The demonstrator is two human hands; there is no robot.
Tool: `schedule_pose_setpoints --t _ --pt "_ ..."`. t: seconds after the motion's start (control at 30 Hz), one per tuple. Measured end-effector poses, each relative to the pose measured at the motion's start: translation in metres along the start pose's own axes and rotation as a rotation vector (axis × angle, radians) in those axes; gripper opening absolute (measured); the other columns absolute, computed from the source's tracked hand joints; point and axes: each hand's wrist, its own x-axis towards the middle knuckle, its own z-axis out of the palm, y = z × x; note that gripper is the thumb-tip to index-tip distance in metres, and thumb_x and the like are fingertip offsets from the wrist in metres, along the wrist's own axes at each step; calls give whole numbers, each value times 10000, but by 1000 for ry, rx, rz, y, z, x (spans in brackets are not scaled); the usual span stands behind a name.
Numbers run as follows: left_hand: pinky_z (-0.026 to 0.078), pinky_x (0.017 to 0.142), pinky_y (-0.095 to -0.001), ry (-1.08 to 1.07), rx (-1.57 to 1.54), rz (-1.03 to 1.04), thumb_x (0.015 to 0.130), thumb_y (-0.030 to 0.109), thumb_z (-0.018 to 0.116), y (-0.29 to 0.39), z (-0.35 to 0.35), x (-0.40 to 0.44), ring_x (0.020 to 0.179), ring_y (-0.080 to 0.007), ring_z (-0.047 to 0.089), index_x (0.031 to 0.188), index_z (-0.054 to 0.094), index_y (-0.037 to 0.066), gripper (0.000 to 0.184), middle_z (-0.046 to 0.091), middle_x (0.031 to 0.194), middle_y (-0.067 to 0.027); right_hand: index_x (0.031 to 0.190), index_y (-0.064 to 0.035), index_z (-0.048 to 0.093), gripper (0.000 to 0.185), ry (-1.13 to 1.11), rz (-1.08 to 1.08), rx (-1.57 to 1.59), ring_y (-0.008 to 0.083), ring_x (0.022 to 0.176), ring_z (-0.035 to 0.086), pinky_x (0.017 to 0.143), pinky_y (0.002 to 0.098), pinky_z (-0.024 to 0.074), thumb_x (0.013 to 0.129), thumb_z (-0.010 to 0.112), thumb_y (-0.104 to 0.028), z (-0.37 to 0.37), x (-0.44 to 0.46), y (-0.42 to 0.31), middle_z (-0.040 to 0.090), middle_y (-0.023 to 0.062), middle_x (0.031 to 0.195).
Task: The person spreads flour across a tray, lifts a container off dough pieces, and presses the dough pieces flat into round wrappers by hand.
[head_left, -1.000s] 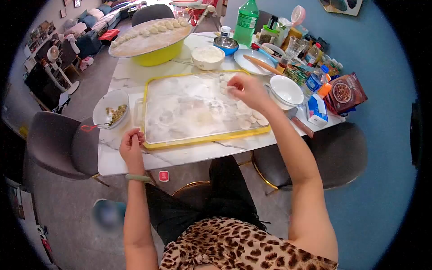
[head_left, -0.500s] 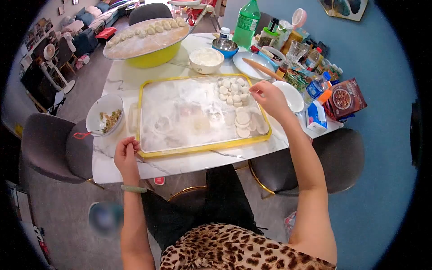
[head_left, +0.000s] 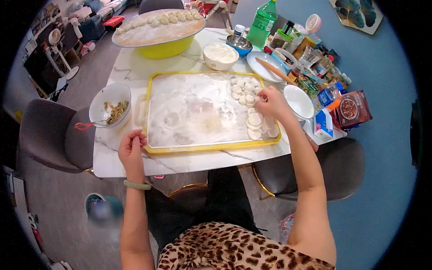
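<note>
Right hand [head_left: 272, 103] from the head view, and it's in low over the right side of the board [head_left: 180, 99], fingers bent, between the pale lumps [head_left: 236, 89] and the flat rounds [head_left: 255, 119]! Is there dough in those fingertips? Cannot tell. Left hand [head_left: 132, 150] sits loosely curled beside the board's near left corner, and whether it pinches anything cannot be told either.

A light touch looks best here: the dough seems soft, and the rounds overlap, so easing each by its edge over dry flour should save it from sticking or stretching. A steadying left hand would help if the board slides.

Round the surface [head_left: 107, 156]: left bowl [head_left: 100, 100], chopped filling [head_left: 118, 110] and a red-handled spoon [head_left: 84, 126] in it! Beyond the board, a bowl [head_left: 220, 67] heaped with flour. Far left, the yellow basin [head_left: 166, 50] carries a tray [head_left: 157, 35] with a row of dumplings [head_left: 171, 19]. The plate [head_left: 258, 67] bears a rolling pin [head_left: 275, 70]; the white bowl [head_left: 299, 103] shows only bare inside.
</note>
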Motion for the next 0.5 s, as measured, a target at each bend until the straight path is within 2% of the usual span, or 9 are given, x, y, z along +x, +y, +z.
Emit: schedule_pose_setpoints --t 0.13,0.2,0.3,0.37,0.43,0.47,0.5 --pt "452 675 -207 9 5 -2 879 20 441 -1 0 1 721 -93 542 955 568 -22 154 589 828 -59 885 -31 608 227 7 -67 127 267 832 577 713 344 462 710 590 -175 -4 0 -34 567 130 905" --pt "454 670 -208 3 -5 17 877 15 443 -2 0 1 720 -95 544 953 570 -24 153 588 823 -59 863 -42 613 209 -22 -196 172 261 823 581 712 346 465 708 598 -182 7 -2 -56 576 124 878" --pt "455 669 -210 10 7 35 875 15 446 -1 1 0 717 -95 545 948 573 -24 152 589 816 -59 841 -58 619 181 5 -297 17 260 808 580 710 356 466 712 605 -185 30 -12 -74 580 113 870" --pt "455 669 -210 14 6 36 875 15 446 -2 1 -1 715 -95 546 943 574 -24 150 588 812 -59 868 -72 624 196 -5 -303 -60 268 806 572 705 371 466 728 603 -207 33 -14 -79 581 102 886" --pt "456 670 -210 18 5 36 875 16 447 -4 -1 0 712 -94 546 939 575 -24 148 588 809 -58 905 -70 626 220 -48 -181 -8 271 845 562 727 367 461 756 585 -226 30 -13 -79 577 106 894" --pt "456 670 -209 12 3 39 876 15 447 -5 -2 0 709 -94 545 936 575 -24 147 588 808 -58 905 -70 626 220 -54 -181 -9 271 845 562 727 367 461 756 585 -226 29 -11 -81 577 106 894" --pt "456 670 -208 2 0 43 876 15 446 -6 -1 0 707 -93 545 933 576 -23 146 588 808 -58 976 -62 600 277 23 -236 6 280 915 542 774 369 445 779 561 -253 25 -7 -83 567 123 962"
